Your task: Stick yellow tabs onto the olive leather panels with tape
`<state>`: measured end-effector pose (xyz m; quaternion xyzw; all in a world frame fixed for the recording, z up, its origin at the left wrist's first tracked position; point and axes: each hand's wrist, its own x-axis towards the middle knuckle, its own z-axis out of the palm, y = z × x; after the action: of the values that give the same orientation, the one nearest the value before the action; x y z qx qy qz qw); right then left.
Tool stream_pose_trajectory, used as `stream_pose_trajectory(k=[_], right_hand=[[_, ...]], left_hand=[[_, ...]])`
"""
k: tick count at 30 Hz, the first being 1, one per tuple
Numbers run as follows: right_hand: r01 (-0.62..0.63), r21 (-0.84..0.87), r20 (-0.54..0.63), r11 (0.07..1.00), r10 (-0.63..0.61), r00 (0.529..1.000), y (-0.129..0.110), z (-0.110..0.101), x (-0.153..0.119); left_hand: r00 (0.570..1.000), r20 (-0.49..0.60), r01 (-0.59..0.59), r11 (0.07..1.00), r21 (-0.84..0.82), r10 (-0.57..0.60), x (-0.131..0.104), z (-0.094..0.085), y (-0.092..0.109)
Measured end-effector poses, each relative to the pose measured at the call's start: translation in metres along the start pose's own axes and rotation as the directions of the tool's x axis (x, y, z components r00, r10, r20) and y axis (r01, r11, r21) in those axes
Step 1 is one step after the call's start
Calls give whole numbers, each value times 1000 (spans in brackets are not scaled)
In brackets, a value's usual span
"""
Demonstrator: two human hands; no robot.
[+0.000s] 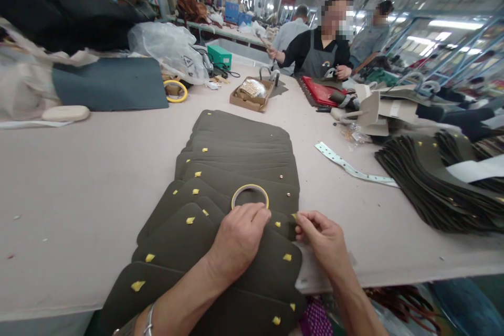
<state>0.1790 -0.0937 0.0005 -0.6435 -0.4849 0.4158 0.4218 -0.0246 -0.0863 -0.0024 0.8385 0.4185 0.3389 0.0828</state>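
Dark olive panels (232, 170) with rounded corners lie overlapped in a row down the table in front of me. Small pieces of yellow tape (190, 220) are stuck near their left and right edges, and a few panels show metal studs (289, 195). My left hand (240, 231) is closed on a roll of yellow tape (251, 187), held over the panels. At the right edge of the row, my right hand (321, 233) pinches a small piece of yellow tape (295, 216) between thumb and fingertip.
A thick pile of dark panels (425, 184) stands at the right, beside a pale perforated strip (350, 169). Farther back are a cardboard box (252, 93), another tape roll (176, 91), a green box (219, 56) and a red piece (321, 91). A co-worker in an apron (318, 55) stands opposite.
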Motion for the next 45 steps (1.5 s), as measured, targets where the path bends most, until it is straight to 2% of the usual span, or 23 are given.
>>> stream_pose_trajectory(k=[4, 6, 9, 13, 19, 27, 32, 38, 40, 41, 43, 45], right_hand=[[-126, 79, 87, 989, 119, 989, 4, -12, 5], [-149, 92, 109, 984, 139, 984, 5, -13, 7], [-154, 100, 124, 983, 141, 982, 7, -13, 10], [-160, 88, 179, 983, 143, 973, 5, -16, 13], [-186, -110, 321, 976, 212, 923, -6, -20, 2], [29, -342, 346, 939, 98, 933, -7, -14, -8], [197, -513, 327, 835, -22, 945, -12, -7, -9], [323, -571, 286, 755, -186, 940, -4, -14, -14], [422, -582, 310, 695, -291, 905, -1, -21, -16], [489, -576, 350, 655, -343, 872, 0, -25, -17], [624, -547, 465, 558, -418, 781, -1, -30, -19], [720, -521, 579, 459, -430, 693, -4, -32, -20]], left_hand=[[982, 182, 21, 990, 139, -46, 8, 3, -1], [971, 229, 35, 985, 169, -74, 10, 2, 0], [968, 242, 34, 987, 155, -71, 11, 0, 1], [963, 268, -9, 999, 53, -6, 8, 0, 2], [937, 340, -94, 995, 25, 80, 6, 1, 3], [926, 367, -116, 992, 45, 91, 8, -1, 3], [916, 390, -123, 991, 42, 98, 8, -4, 5], [917, 385, -130, 991, 35, 107, 8, -4, 4], [915, 385, -138, 990, 26, 117, 8, -5, 4], [915, 385, -143, 989, 23, 123, 8, -5, 4], [915, 381, -152, 988, 21, 132, 9, -6, 4], [916, 377, -156, 987, 23, 136, 9, -5, 4]])
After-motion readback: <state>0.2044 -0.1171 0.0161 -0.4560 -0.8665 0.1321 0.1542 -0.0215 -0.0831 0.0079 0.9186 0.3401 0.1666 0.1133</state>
